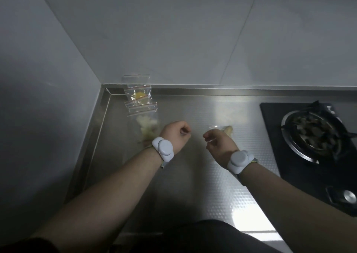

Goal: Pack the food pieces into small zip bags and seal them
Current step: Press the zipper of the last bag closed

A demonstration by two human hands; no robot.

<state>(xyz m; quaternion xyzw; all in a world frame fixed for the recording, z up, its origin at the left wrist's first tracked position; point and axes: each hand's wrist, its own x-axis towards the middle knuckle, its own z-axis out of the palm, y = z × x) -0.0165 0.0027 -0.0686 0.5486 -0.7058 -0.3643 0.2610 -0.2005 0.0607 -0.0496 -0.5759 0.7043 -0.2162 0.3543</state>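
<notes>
L hand fingers curled, empty; R hand fingers pinched on clear zip bag w/ food piece.

Four small clear plastic zip bags with red seal lines are countable, though their overlap makes this uncertain. There are two bare hands, two grey round wrist devices, and one black gas burner.

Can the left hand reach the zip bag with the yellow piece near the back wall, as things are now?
Probably yes. The left hand, fingers curled, sits just in front of the stack of bags, and the zip bag with the yellow piece lies open to view beyond the bag of pale pieces. Nothing stands between them.
</notes>
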